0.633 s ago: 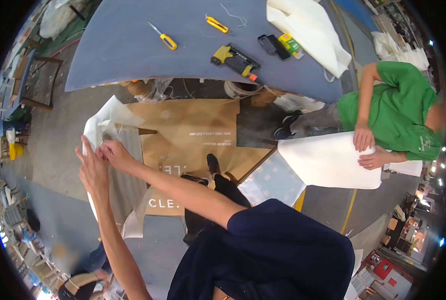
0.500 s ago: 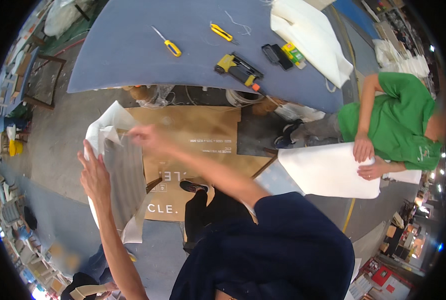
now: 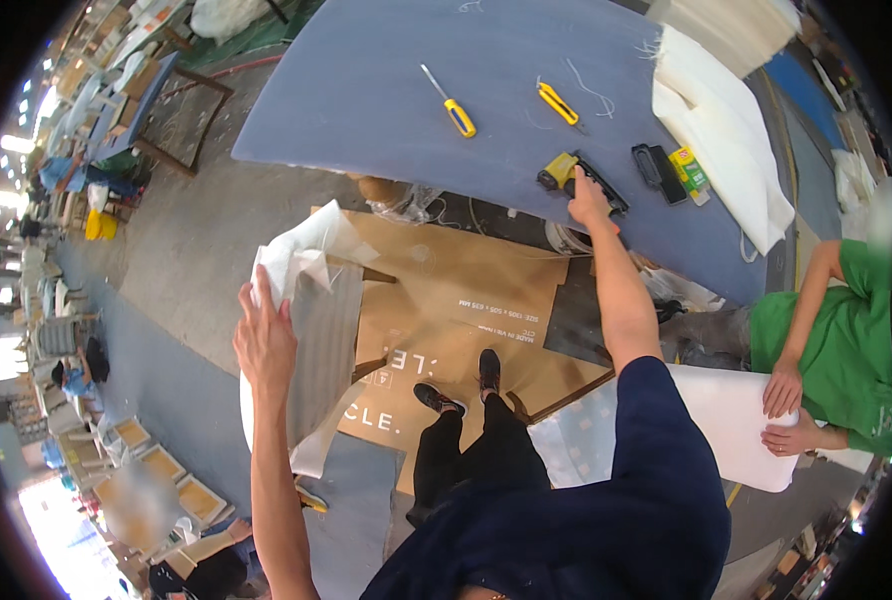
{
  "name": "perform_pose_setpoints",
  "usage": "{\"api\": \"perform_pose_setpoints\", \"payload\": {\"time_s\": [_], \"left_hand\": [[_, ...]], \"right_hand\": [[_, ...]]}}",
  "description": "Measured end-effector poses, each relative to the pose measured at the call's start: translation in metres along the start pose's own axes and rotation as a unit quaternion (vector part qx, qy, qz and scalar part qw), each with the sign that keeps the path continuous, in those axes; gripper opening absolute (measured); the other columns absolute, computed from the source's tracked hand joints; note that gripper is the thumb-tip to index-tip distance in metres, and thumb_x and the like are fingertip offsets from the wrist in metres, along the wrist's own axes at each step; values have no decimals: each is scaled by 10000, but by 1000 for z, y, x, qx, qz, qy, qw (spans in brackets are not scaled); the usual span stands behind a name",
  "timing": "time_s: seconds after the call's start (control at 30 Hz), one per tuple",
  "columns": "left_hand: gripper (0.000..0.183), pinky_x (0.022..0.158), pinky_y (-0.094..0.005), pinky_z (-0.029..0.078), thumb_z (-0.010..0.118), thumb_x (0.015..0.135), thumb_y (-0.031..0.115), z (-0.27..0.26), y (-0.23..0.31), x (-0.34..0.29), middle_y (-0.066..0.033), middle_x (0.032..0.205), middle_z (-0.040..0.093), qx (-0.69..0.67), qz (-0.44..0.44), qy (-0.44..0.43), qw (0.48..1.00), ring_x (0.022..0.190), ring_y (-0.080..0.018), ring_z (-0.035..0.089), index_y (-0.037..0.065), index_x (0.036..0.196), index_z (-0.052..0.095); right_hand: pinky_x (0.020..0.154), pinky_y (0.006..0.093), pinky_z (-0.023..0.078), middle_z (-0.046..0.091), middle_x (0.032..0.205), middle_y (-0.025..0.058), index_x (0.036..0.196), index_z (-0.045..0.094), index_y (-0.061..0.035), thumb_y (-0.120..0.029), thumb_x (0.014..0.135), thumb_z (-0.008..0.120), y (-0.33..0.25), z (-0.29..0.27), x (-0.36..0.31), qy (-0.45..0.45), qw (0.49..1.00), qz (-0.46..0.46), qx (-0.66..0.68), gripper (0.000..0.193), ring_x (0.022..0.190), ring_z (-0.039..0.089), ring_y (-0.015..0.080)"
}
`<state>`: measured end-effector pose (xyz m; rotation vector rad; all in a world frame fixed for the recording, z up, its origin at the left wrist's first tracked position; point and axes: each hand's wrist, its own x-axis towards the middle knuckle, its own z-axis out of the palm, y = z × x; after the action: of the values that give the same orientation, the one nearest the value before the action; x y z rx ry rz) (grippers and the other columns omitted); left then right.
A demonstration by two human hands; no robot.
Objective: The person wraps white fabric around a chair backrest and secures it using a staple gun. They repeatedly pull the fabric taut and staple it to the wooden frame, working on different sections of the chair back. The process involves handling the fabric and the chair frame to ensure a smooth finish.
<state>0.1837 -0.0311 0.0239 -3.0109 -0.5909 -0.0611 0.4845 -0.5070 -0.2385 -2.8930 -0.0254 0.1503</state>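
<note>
My left hand holds the edge of a white fabric-covered panel, fingers long over the cloth and thumb on its near face. The panel's face is greyish and ribbed, with loose white fabric bunched at its top. Brown wooden legs show beside it. My right arm reaches forward to the blue-grey table, where my right hand is closed round a yellow-and-black staple gun. My palm hides part of the tool, which appears to lie on the table.
A yellow-handled screwdriver, yellow utility knife, black case, green-yellow box and white cloth lie on the table. Flattened cardboard covers the floor. At right, a person in green rests both hands on a white panel.
My right hand has left the loose fabric at the panel's top and moved forward and right onto the staple gun. My left hand stays on the panel. The view has shifted.
</note>
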Motion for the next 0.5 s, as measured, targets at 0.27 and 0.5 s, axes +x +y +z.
{"api": "perform_pose_setpoints", "payload": {"time_s": [0.27,0.5], "left_hand": [[604,828,-534,545,579,990,302,14,-17,-6,-255,1383,524,22,29,57,998,896,-399,707,132,1529,365],[591,625,-467,574,627,965,276,3,-15,-9,-253,1326,545,33,2,27,999,738,-391,706,126,1484,386]], "right_hand": [[835,378,542,748,1014,158,1100,686,23,-177,784,773,-84,5,-132,-65,911,-57,404,384,915,722,248],[907,321,532,727,1145,91,1210,677,4,-99,828,779,-280,-41,-251,-269,714,-116,636,408,1025,686,162]]}}
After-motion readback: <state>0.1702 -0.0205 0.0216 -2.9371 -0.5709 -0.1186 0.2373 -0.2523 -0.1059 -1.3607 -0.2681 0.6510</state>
